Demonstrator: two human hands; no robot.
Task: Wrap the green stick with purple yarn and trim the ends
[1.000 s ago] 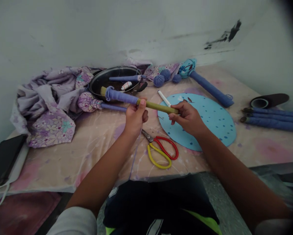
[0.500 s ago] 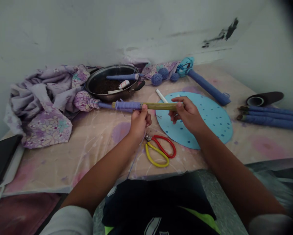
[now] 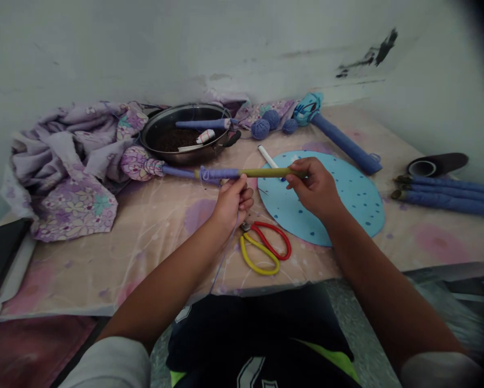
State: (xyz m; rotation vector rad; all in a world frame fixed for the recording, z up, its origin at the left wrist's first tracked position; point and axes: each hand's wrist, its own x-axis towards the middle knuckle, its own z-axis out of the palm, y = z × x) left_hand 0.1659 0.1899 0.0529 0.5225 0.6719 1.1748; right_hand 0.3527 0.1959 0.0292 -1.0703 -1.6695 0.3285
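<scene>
A greenish stick (image 3: 265,172), level above the table, is wrapped in blue-purple yarn (image 3: 221,173) along its left part. My left hand (image 3: 234,200) pinches at the edge of the wrapping, thumb on top, and a strand of yarn runs down from it past the table edge. My right hand (image 3: 315,186) is closed around the stick's bare right end. Just below, scissors (image 3: 265,249) with one red and one yellow handle lie on the table. Behind the right hand lies a light blue spotted disc (image 3: 347,199), with a white marker (image 3: 267,156) at its left edge.
A pan (image 3: 169,156) with dark contents stands behind, beside bunched floral cloth (image 3: 76,161) and a cloth-headed stick (image 3: 140,164). Farther right are yarn balls (image 3: 260,129), a blue-wrapped stick (image 3: 345,143), several wrapped sticks (image 3: 452,196) and a dark roll (image 3: 440,163). A black object (image 3: 3,258) lies left.
The stick has shifted slightly right and turned in my hands. My right hand's fingers, raised and looser before, have closed around its end. My left hand keeps its pinch at the yarn.
</scene>
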